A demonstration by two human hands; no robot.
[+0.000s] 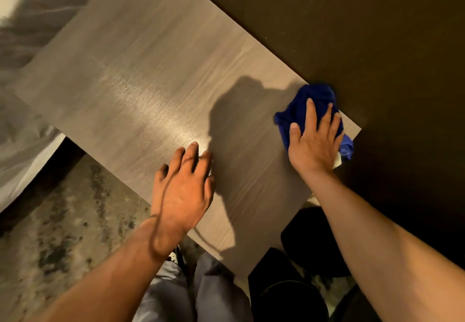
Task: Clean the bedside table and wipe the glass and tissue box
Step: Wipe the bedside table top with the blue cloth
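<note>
The bedside table (141, 70) fills the middle of the view, a pale grey wood-grain top running from the far left down to the near right, with a soft glare across its centre.

The right hand (314, 143) lies palm down on a crumpled blue cloth (312, 100) at the table's right corner, close to the far edge. Its fingers are spread flat over the cloth, pressing it onto the surface rather than closing around it. Blue folds bulge out beyond the fingertips and past the little-finger side, where a bit of cloth hangs over the table's edge. A small white piece shows just under that side of the hand; it may be a label on the cloth, but the view is too blurred to say.

The left hand (183, 191) rests open and flat on the near edge of the table, fingers loosely apart, holding nothing. A dark shadow falls on the wood between the two hands.

Beyond the table's far edge stands a dark brown wall (364, 32). On the left lies rumpled white bedding (22, 145), and below it a mottled floor (63, 233). The person's grey trousers (201, 296) show at the near edge.
</note>
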